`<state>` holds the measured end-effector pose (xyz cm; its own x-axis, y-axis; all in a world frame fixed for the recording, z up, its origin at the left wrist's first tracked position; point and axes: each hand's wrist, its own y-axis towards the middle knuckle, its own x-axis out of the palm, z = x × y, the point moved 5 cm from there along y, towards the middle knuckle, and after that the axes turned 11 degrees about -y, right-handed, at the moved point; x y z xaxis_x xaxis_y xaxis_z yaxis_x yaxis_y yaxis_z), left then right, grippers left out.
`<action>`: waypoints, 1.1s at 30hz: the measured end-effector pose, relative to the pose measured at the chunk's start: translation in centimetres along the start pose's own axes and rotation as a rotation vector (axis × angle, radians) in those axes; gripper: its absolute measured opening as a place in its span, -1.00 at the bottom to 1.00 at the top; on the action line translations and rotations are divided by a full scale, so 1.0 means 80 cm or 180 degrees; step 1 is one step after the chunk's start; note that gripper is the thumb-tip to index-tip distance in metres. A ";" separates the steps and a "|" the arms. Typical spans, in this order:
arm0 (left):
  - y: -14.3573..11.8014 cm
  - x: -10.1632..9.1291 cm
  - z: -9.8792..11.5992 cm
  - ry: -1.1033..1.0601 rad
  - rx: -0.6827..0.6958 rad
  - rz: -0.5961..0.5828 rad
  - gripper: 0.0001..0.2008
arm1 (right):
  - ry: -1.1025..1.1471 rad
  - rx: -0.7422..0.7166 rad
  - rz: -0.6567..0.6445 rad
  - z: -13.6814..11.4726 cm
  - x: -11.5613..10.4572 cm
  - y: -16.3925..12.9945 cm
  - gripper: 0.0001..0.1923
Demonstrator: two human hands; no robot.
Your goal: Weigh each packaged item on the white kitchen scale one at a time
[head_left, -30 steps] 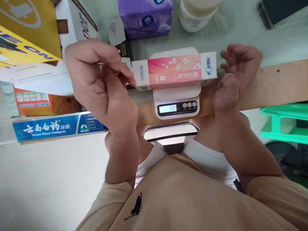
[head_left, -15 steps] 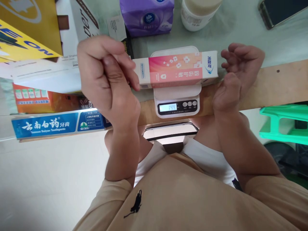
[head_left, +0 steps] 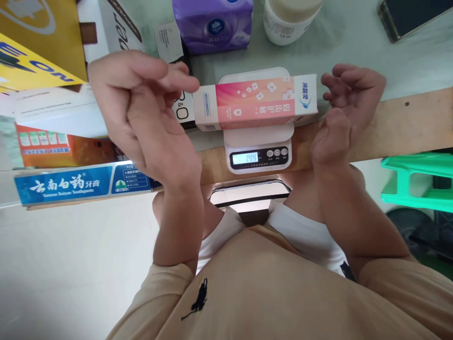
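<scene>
A pink and white toothpaste box point(head_left: 256, 105) lies crosswise on a small white digital scale point(head_left: 260, 138), its ends jutting past the plate on both sides. Lit digits on the display seem to read 144. At the box's left end is my left hand point(head_left: 145, 113), fingers loosely bent and apart, with nothing visible in it. My right hand point(head_left: 348, 106) hovers off the box's right end, not touching it; its fingers curl loosely with the thumb apart and the palm holds nothing. A black and white box point(head_left: 182, 109) is partly hidden behind my left hand.
On the left are a yellow box point(head_left: 38, 42), a white carton point(head_left: 63, 111), an orange pack point(head_left: 63, 146) and a blue toothpaste box point(head_left: 71, 184). Farther back stand a purple tissue pack point(head_left: 214, 26), a white jar point(head_left: 288, 23) and a phone point(head_left: 414, 16). A green stool point(head_left: 399, 184) is at right.
My left hand has drawn left from the toothpaste box's end, its fingers opening more and uncovering part of the black and white box. My right hand and the box on the scale stay put.
</scene>
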<state>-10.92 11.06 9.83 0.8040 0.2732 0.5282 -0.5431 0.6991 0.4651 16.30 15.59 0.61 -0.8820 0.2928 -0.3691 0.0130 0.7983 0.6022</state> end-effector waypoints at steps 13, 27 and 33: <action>0.002 -0.012 -0.006 -0.0196 -0.0444 0.0014 -0.74 | -0.0110 -0.0121 -0.0786 -0.009 0.016 0.007 -0.18; -0.001 -0.006 -0.013 -0.0363 -0.0489 0.0182 -0.75 | -0.0567 0.0349 -0.1153 -0.023 0.015 0.007 -0.21; 0.000 -0.002 -0.009 -0.0125 -0.0292 0.0062 -0.77 | -0.0603 0.0484 -0.1108 -0.008 0.012 0.000 -0.17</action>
<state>-10.87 11.47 9.26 0.7824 0.2625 0.5647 -0.5326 0.7520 0.3884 15.17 15.54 0.68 -0.7441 0.0721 -0.6642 -0.1887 0.9310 0.3125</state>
